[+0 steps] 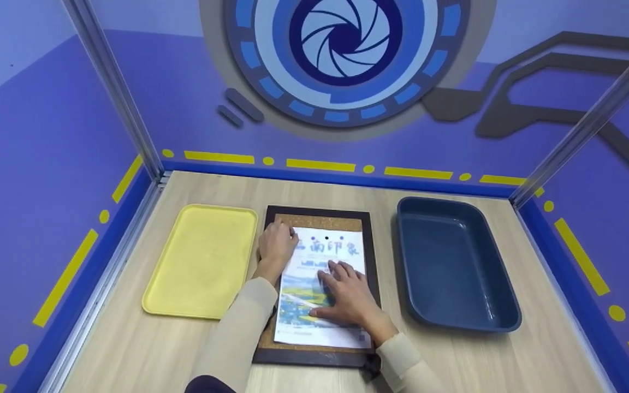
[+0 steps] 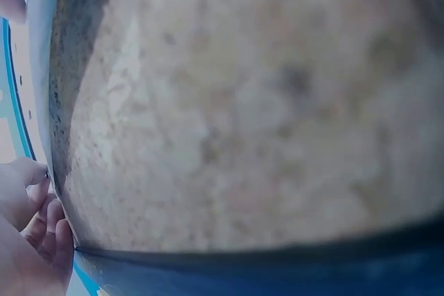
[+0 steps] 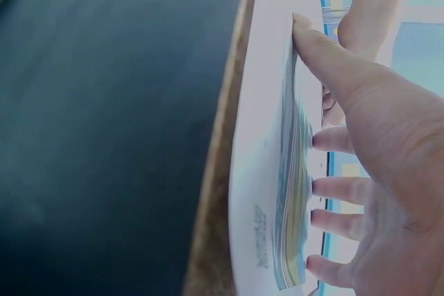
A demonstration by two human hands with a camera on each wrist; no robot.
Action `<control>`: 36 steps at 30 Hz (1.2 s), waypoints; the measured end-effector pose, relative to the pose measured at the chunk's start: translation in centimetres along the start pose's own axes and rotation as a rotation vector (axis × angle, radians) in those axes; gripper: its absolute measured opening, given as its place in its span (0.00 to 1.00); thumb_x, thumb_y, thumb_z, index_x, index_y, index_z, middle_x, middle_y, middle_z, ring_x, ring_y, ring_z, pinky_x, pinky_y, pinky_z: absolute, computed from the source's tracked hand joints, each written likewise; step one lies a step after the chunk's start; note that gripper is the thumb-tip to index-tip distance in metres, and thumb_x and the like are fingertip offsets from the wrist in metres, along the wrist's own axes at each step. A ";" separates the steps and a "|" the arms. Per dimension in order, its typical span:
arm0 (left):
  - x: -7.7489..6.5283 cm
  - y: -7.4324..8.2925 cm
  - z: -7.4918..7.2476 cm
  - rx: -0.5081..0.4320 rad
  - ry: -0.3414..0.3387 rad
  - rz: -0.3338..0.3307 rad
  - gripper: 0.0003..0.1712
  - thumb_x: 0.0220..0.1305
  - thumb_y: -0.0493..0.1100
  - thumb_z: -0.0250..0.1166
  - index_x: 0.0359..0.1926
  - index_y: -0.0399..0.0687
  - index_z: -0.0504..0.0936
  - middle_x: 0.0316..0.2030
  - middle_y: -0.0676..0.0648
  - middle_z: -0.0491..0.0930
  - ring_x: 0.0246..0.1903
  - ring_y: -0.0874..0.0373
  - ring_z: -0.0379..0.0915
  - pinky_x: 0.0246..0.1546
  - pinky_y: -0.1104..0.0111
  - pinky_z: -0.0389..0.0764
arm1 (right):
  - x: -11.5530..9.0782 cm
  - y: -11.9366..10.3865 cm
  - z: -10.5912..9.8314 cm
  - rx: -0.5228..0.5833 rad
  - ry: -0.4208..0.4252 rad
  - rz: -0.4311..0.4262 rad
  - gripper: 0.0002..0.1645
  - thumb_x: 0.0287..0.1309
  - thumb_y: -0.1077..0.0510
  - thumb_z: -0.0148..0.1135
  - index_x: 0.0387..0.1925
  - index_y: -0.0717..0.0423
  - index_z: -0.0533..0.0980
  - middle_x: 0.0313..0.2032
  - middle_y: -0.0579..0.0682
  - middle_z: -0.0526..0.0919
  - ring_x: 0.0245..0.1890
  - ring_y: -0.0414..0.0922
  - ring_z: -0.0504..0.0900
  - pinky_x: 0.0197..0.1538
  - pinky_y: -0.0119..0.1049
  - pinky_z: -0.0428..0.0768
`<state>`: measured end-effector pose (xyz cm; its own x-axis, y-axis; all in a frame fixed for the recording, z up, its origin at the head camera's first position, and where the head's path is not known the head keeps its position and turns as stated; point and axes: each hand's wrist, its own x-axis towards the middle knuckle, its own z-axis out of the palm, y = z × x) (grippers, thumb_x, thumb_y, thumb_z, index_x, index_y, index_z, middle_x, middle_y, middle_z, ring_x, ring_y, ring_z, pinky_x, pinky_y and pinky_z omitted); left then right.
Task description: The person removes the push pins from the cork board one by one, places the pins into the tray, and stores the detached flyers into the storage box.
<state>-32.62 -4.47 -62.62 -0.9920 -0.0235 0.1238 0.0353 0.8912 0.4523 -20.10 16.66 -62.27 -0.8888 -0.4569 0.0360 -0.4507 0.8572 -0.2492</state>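
Observation:
A printed poster with large blue characters and a painted landscape lies on a dark-framed cork board. At the poster's upper left corner is my left hand, its fingers bent. Thumb and forefinger pinch a small dark pin against the board there, mostly hidden by the fingertips. My right hand rests with spread fingers on the poster's lower middle, and the right wrist view shows its thumb and fingertips touching the paper. Several small round dots, blue and black, show along the poster's top.
To the left of the board lies a shallow yellow tray. A deep dark blue bin stands to the right. The wooden table is enclosed by purple-blue panels and metal posts.

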 end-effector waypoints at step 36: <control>0.6 -0.7 -0.3 -0.047 -0.054 -0.010 0.09 0.71 0.48 0.70 0.39 0.49 0.92 0.62 0.40 0.82 0.49 0.46 0.82 0.50 0.52 0.82 | -0.3 0.1 0.3 0.000 0.022 -0.024 0.58 0.52 0.17 0.67 0.74 0.46 0.73 0.77 0.59 0.67 0.76 0.64 0.63 0.69 0.68 0.67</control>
<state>-33.21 -5.23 -62.60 -0.9974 -0.0065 0.0721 0.0301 0.8689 0.4940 -19.86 16.81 -62.61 -0.8793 -0.4720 0.0632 -0.4719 0.8459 -0.2483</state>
